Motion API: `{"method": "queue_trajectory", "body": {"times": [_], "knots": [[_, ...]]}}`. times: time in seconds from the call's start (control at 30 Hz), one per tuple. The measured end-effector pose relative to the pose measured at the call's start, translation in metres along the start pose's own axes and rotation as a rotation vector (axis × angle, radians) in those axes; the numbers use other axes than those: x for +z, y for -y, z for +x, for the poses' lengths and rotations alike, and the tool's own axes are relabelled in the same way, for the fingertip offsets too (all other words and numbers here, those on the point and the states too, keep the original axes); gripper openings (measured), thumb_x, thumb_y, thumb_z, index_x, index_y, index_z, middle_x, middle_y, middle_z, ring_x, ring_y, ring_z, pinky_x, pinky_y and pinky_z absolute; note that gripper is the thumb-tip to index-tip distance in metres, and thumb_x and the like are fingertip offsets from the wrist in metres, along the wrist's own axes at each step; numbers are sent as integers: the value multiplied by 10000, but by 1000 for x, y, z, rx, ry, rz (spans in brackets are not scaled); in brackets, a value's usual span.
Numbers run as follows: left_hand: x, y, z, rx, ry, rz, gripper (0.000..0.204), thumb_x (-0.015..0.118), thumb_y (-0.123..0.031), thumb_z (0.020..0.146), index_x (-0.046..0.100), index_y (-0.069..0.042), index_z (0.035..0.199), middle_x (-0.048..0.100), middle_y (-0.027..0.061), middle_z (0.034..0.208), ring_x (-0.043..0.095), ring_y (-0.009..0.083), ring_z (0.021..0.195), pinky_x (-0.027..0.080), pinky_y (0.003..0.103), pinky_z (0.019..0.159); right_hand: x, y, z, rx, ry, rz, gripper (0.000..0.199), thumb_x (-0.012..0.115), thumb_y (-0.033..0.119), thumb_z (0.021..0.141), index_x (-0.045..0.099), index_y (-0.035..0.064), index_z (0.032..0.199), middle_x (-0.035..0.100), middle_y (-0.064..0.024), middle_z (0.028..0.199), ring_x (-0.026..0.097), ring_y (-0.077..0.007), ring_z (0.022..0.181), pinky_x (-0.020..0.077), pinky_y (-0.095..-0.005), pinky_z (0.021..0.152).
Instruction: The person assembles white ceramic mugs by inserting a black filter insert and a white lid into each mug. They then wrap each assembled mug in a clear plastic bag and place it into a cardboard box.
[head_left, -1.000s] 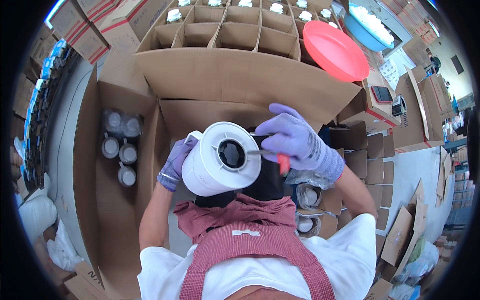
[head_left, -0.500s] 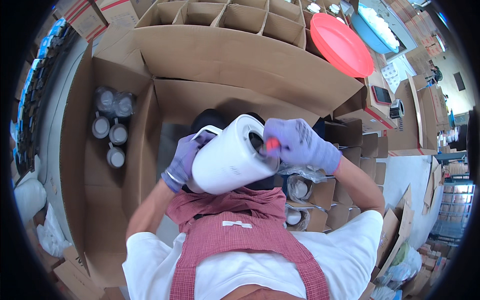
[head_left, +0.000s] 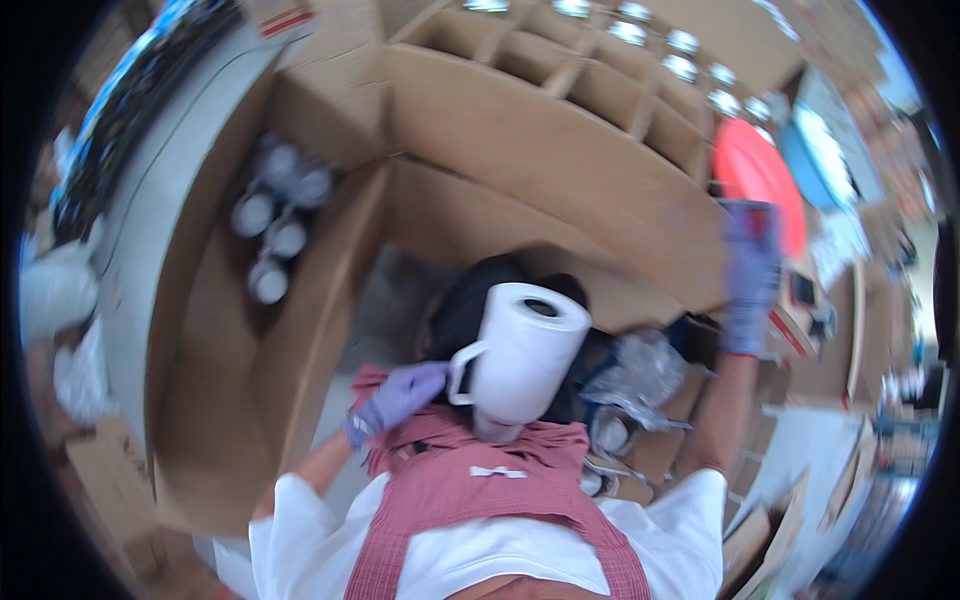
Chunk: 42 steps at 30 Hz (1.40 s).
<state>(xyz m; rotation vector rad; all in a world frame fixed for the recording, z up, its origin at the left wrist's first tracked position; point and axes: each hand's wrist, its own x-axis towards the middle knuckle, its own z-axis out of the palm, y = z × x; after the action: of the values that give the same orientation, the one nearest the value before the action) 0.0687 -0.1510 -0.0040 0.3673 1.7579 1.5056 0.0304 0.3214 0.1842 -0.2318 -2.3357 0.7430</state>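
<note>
Cardboard boxes [head_left: 560, 170] all around. Left hand [head_left: 398, 398], gloved, grips handle of white mug [head_left: 520, 355], held upright against apron [head_left: 480, 500]. Right hand [head_left: 750, 275] stretched toward red lid [head_left: 755, 170], fingers open, holding nothing.

A white mug [head_left: 520, 355] with a looped handle on its left side is held upright against a red checked apron, its open mouth tilted slightly up and away and its inside dark. The gloved left hand [head_left: 400, 395] grips it by the handle. It sits above an open cardboard box, close to the person's chest, near the frame's centre.
</note>
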Motion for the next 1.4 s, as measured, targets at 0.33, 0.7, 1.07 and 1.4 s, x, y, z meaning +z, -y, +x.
{"method": "queue_trajectory", "body": {"times": [0.33,0.7,1.07,1.4], "knots": [[-349,101,138,110,-1173,177,524,600,-284,972,515,61,1357,624,187,1291,587,273,1187,443,345,1028,-59,-88,90,129,116,-642,365,576,254,1000,622,22,1278,668,-186,1189,633,-257,1103,477,-371,959],[-551,182,205,-222,-1406,596,574,632,-484,868,670,-3,1178,655,242,1206,614,397,1150,480,408,966,69,36,-62,-569,395,-360,309,617,41,771,651,47,1078,630,-123,1082,623,-304,1009,413,-572,1061],[-110,-104,167,732,-499,336,146,712,-146,882,724,-22,958,698,127,885,670,243,840,514,343,795,176,74,-36,220,800,420,548,747,176,796,585,34,1300,611,-189,1271,564,-387,1232,452,-426,1050],[-125,-168,107,798,-111,9,386,483,-85,899,656,65,1209,664,158,1239,585,257,1220,385,389,1111,113,8,-6,760,424,1636,189,587,199,1001,648,78,1132,719,-95,984,708,-202,866,588,-344,747]]}}
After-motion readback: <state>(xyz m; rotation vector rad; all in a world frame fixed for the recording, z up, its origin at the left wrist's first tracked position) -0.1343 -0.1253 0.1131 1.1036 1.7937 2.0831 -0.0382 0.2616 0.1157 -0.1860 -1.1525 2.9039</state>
